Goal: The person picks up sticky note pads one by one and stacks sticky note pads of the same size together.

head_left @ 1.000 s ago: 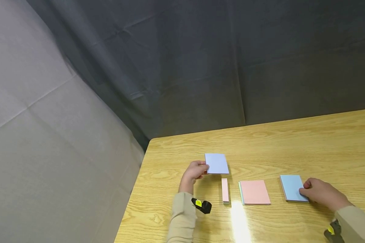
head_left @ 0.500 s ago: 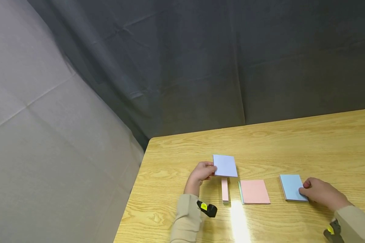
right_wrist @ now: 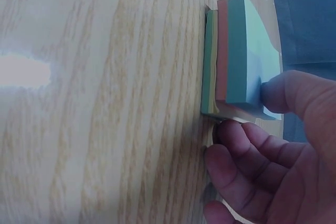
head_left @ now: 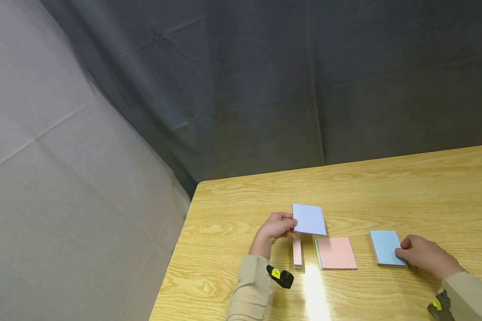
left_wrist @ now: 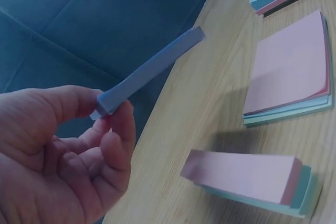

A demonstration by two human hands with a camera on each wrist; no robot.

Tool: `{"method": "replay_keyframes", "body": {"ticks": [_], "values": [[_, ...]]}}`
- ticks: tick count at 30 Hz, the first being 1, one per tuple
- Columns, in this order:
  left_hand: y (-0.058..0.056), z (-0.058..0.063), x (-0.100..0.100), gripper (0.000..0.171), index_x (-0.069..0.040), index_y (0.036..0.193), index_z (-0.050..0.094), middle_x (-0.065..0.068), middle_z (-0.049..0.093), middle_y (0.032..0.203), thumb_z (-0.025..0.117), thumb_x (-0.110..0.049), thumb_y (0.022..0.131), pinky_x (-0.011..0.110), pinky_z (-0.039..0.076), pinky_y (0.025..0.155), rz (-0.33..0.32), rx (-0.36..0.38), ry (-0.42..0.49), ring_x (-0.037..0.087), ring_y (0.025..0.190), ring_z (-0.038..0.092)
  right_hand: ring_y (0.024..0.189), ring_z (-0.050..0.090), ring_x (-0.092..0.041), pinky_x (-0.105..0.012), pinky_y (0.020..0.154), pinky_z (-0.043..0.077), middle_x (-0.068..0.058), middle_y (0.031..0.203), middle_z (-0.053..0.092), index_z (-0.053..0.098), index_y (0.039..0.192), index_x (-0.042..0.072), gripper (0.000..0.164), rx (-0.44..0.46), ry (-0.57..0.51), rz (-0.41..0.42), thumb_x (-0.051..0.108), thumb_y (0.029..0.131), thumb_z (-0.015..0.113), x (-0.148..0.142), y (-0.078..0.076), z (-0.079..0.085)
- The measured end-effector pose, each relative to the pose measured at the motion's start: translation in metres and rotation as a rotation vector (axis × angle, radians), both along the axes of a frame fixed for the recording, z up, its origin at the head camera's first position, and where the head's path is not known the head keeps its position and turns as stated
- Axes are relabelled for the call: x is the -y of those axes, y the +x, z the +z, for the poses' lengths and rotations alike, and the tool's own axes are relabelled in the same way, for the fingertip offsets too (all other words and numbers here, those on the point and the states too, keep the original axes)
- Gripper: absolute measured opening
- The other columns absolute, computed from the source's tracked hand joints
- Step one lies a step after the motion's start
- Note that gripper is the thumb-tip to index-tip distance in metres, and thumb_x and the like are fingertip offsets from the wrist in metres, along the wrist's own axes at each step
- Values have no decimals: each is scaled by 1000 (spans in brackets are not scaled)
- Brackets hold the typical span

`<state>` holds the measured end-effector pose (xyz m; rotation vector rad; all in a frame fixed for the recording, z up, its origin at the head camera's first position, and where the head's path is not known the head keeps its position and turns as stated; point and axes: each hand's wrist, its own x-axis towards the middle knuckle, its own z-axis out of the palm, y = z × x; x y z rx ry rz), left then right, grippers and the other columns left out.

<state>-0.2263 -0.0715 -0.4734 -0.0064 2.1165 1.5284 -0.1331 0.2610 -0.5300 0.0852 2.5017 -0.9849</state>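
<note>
My left hand (head_left: 276, 226) pinches the left edge of a lavender sticky note pad (head_left: 310, 219) between thumb and fingers. The left wrist view shows this pad (left_wrist: 152, 69) edge-on, raised off the table. Over at the right, my right hand (head_left: 423, 254) holds the right edge of a stack of sticky note pads (head_left: 385, 247), thumb on its light blue top. Pink, yellow and green layers show below the blue one in the stack (right_wrist: 236, 51) in the right wrist view. Its fingers curl beside the stack's lower edge.
Between the hands lie a square stack of sticky notes (head_left: 337, 253) with pink on top and a narrow pink-topped stack (head_left: 297, 252). The wooden table (head_left: 209, 254) meets a dark curtain (head_left: 245, 111) behind and a light grey one (head_left: 76, 200) at left.
My left hand has moved rightward with the lavender sticky note pad, from left of the narrow stack to above and behind it. The right hand and the stacks stay put.
</note>
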Motion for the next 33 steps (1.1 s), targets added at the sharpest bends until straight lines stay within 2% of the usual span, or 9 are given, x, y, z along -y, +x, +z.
{"method": "replay_keyframes", "body": {"ticks": [5, 13, 18, 23, 33], "values": [[4, -1, -7, 23, 7, 106, 54, 5, 53, 74, 57, -4, 86, 26, 48, 60, -12, 16, 24, 12, 61, 51, 69, 45, -21, -33, 59, 34, -6, 75, 49, 50, 92, -9, 38, 2, 9, -10, 29, 86, 56, 0, 0, -1], [10, -4, -19, 19, 5, 103, 55, 2, 51, 64, 55, -4, 86, 18, 38, 49, -43, 28, 23, 9, 50, 44, 69, 45, -20, -33, 60, 35, -5, 76, 51, 51, 93, -9, 40, 2, 7, 7, 30, 87, 55, 0, 1, -2], [12, 0, -26, 17, 3, 101, 56, 2, 51, 64, 55, -3, 86, 18, 38, 48, -57, 44, 54, 8, 49, 43, 69, 45, -21, -33, 60, 35, -5, 76, 51, 51, 93, -8, 39, -5, 15, 3, 30, 86, 55, 0, 0, -1], [13, -2, -32, 14, 1, 99, 56, 2, 50, 63, 55, -3, 86, 19, 37, 48, -57, 64, 85, 9, 49, 41, 68, 45, -20, -32, 59, 34, -5, 74, 50, 51, 91, -7, 37, -11, 15, -3, 29, 86, 55, 0, -1, 1], [21, -4, -44, 14, -2, 99, 55, 2, 52, 64, 56, -3, 85, 19, 35, 47, -46, 75, 69, 8, 48, 42, 68, 44, -19, -32, 59, 34, -4, 74, 50, 51, 92, -9, 36, -23, 8, 1, 27, 87, 53, 4, 2, 6]]}}
